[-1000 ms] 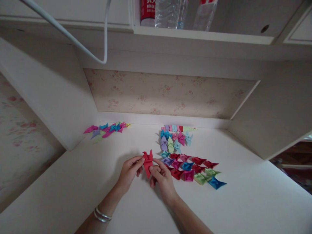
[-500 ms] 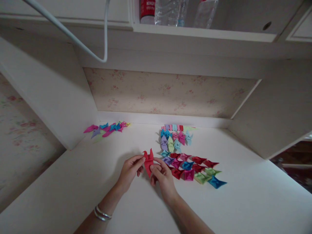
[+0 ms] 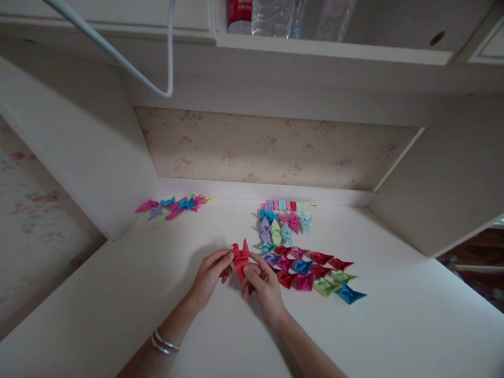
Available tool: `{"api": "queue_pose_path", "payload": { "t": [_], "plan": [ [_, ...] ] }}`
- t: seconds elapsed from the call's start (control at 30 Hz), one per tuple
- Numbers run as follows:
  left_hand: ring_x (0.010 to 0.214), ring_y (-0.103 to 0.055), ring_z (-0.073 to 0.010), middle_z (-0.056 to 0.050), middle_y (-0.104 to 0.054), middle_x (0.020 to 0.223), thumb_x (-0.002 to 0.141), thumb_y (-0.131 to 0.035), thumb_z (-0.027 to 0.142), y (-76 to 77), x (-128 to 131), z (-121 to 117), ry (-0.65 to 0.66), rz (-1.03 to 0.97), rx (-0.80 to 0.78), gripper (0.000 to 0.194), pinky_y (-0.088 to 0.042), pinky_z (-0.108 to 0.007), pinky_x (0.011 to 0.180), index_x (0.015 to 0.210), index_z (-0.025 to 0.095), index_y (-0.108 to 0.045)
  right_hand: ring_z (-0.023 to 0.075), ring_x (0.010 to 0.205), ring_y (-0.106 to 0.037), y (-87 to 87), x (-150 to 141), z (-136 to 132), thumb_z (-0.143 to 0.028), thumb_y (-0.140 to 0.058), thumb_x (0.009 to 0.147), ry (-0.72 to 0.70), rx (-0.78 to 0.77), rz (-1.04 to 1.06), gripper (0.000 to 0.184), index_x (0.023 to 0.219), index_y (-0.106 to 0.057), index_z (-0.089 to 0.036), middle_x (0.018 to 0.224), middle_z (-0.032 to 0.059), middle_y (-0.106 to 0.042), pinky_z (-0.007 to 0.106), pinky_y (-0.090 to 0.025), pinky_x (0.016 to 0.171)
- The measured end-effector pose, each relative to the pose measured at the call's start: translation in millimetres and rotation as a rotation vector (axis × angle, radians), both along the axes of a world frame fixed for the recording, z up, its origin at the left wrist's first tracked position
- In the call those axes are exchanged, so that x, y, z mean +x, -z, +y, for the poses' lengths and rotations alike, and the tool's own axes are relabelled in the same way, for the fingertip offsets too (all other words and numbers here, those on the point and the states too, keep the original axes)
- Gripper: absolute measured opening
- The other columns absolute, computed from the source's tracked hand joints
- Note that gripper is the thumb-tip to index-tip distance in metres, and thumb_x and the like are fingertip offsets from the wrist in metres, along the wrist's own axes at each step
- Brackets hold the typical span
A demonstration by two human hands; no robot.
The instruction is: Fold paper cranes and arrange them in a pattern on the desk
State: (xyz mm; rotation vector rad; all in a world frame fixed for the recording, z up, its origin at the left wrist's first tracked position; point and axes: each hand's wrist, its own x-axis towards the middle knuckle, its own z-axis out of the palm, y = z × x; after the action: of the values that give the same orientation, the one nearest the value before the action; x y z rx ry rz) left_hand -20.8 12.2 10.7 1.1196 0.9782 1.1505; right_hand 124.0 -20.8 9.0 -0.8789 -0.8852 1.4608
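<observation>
A red origami paper crane (image 3: 240,262) is held between my two hands over the white desk (image 3: 165,278). My left hand (image 3: 212,273) pinches its left side between thumb and fingers. On its right, my right hand (image 3: 264,286) grips the lower part, with the thumb pressed on the paper's face and the fingers behind. Two pointed tips stand up at the top of the crane. Just right of my right hand lie rows of folded paper boats (image 3: 303,266) in red, pink, blue and green. Behind them sit several folded paper cranes (image 3: 293,221).
A loose pile of coloured folded paper (image 3: 173,208) lies at the back left. Small folded strips (image 3: 281,205) line the back edge. Overhead, a white bent tube (image 3: 170,58) hangs in front of a shelf with clear plastic bottles (image 3: 271,18). Side panels bound the desk.
The view has shifted very slightly. Both hands keep their grip on the red paper crane, which has barely moved.
</observation>
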Motion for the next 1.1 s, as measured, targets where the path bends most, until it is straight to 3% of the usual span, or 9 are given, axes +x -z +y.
{"api": "queue_pose_path", "payload": {
  "t": [0.17,0.37,0.6,0.83,1.1],
  "plan": [
    [0.046,-0.034,-0.0067,0.006,-0.043,0.051,0.076,-0.066,0.039,-1.7,-1.0,-0.8,-0.021,0.033,0.008,0.028,-0.027,-0.019,0.042,0.088,0.014,-0.066,0.0083,0.036,-0.050,-1.1,-0.5,-0.2,-0.043,-0.073,0.072,0.018,0.010,0.001,0.051,0.112,-0.055,-0.017,0.068,-0.0012,-0.062,0.020,-0.034,0.037],
    [0.047,-0.032,-0.0056,0.004,-0.044,0.059,0.074,-0.068,0.039,-7.2,0.2,-1.8,-0.029,0.035,0.019,0.026,-0.023,-0.019,0.041,0.081,0.014,-0.068,0.0066,0.037,-0.048,-0.1,-0.1,0.1,-0.041,-0.073,0.073,0.028,0.041,-0.025,0.046,0.109,-0.056,-0.018,0.073,-0.0009,-0.062,0.019,-0.033,0.035],
    [0.048,-0.029,-0.0047,0.004,-0.043,0.063,0.075,-0.067,0.040,-6.8,0.1,-2.6,-0.018,0.067,0.009,0.028,-0.020,-0.019,0.042,0.081,0.013,-0.068,0.0066,0.038,-0.047,0.7,0.4,-0.8,-0.040,-0.071,0.074,0.020,0.036,-0.049,0.060,0.126,-0.048,-0.019,0.071,-0.0031,-0.059,0.020,-0.036,0.037],
    [0.047,-0.030,-0.0058,0.004,-0.042,0.058,0.074,-0.067,0.040,-7.5,-0.6,-2.0,-0.026,0.078,0.013,0.029,-0.021,-0.020,0.043,0.083,0.012,-0.069,0.0073,0.037,-0.049,-0.2,-0.4,-1.3,-0.042,-0.074,0.071,0.003,0.027,-0.021,0.050,0.112,-0.058,-0.018,0.070,-0.0020,-0.060,0.021,-0.035,0.037],
    [0.045,-0.028,-0.0056,0.005,-0.041,0.054,0.073,-0.068,0.041,-6.0,-0.8,-1.1,-0.024,0.092,0.003,0.031,-0.019,-0.020,0.042,0.082,0.012,-0.069,0.0071,0.038,-0.048,2.0,0.5,-0.8,-0.040,-0.071,0.075,0.000,0.060,-0.023,0.045,0.111,-0.058,-0.018,0.066,-0.0032,-0.058,0.020,-0.034,0.037]
  ]
}}
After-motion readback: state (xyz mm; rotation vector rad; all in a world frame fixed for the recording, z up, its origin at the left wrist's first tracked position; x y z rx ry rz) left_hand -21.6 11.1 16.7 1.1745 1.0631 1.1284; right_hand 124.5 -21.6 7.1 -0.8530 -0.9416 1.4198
